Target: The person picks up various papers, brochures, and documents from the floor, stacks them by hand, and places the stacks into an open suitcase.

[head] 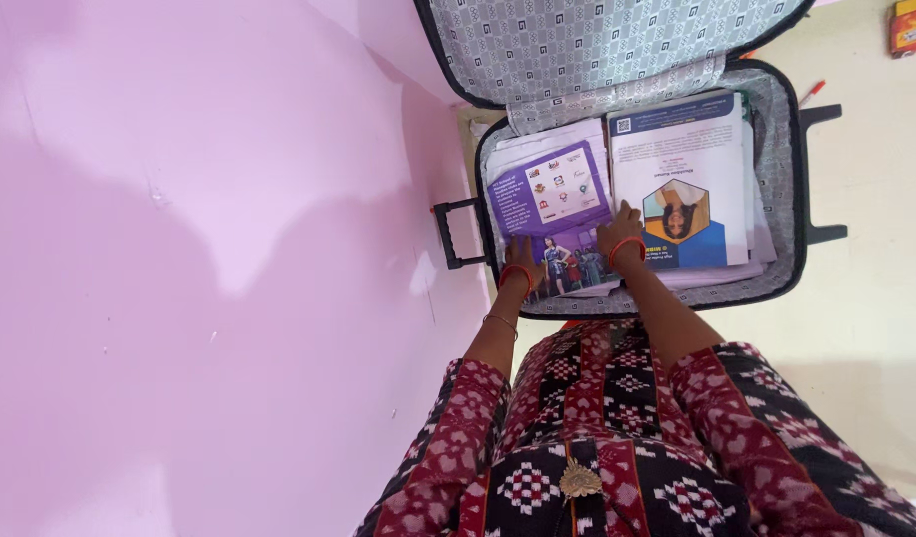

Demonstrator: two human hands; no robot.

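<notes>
Left hand [520,254], right hand [618,235] flat, seemingly pressing purple brochure [549,189].

booklets [617,189] in suitcase [782,169] (probably stacked)

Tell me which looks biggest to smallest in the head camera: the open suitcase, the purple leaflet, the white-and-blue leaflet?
1. Open suitcase
2. White-and-blue leaflet
3. Purple leaflet, partly under the left hand and right hand, so unsure.

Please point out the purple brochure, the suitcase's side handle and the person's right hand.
purple brochure [549,189]: head view, middle of its cover.
side handle [448,235]: head view, black grip bar.
right hand [620,237]: head view, back of the hand.
</notes>
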